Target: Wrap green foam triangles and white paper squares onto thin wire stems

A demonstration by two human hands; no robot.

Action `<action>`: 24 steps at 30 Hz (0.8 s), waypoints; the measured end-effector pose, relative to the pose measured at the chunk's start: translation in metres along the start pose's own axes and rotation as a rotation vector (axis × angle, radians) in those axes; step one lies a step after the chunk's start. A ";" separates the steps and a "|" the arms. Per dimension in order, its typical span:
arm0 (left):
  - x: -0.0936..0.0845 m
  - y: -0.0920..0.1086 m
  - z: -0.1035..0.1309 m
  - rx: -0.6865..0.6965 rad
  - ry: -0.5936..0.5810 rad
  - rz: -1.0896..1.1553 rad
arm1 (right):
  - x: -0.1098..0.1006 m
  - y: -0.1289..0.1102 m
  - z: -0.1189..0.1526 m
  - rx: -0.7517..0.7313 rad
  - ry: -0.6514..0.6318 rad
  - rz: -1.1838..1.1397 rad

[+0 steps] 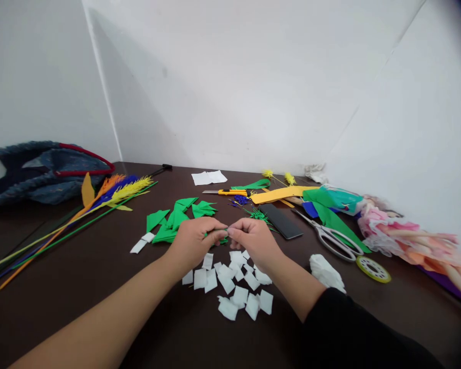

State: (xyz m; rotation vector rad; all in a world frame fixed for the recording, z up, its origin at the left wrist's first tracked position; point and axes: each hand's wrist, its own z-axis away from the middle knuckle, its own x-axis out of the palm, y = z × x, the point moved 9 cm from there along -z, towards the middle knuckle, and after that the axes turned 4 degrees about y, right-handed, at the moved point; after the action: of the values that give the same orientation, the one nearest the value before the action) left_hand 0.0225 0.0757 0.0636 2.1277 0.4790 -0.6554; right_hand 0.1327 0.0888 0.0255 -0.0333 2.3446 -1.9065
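Observation:
My left hand [194, 238] and my right hand [256, 240] meet over the middle of the table, fingertips almost touching. Both are closed in a pinch. Whatever lies between the fingers is too small to make out. A bit of green shows just under the left fingertips. Below the hands, several small white paper squares [226, 284] are scattered on the dark table. Cut green paper pieces [175, 218] lie in a pile just behind my left hand. Beyond my right hand are a green spiky tuft [259, 216] and a black flat slab [281, 221].
Scissors [332, 238], a yellow tape roll [373, 269] and a crumpled white wad [326, 272] lie right, near dolls [392, 225]. A yellow cutter [230, 192] sits behind. At left are coloured paper stems [80, 220] and a denim bag [49, 171].

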 end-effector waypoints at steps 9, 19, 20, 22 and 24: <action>0.017 -0.027 0.008 -0.414 -0.091 0.448 | 0.007 -0.052 0.028 -0.827 0.103 0.707; 0.041 -0.024 0.022 -0.622 -0.275 0.854 | 0.023 -0.061 0.052 -1.197 -0.015 0.906; 0.038 -0.026 0.021 -0.601 -0.265 0.796 | 0.022 -0.060 0.048 -1.139 -0.009 0.873; 0.023 -0.027 0.012 -0.479 -0.167 0.616 | 0.017 -0.056 0.035 -0.963 0.015 0.791; 0.003 -0.020 0.003 -0.268 -0.038 0.385 | 0.007 -0.048 0.020 -0.745 0.053 0.685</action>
State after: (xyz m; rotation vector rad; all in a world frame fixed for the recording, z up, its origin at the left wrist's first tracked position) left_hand 0.0134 0.0847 0.0480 1.8775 0.1189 -0.3867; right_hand 0.1246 0.0583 0.0679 0.6554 2.4884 -0.6990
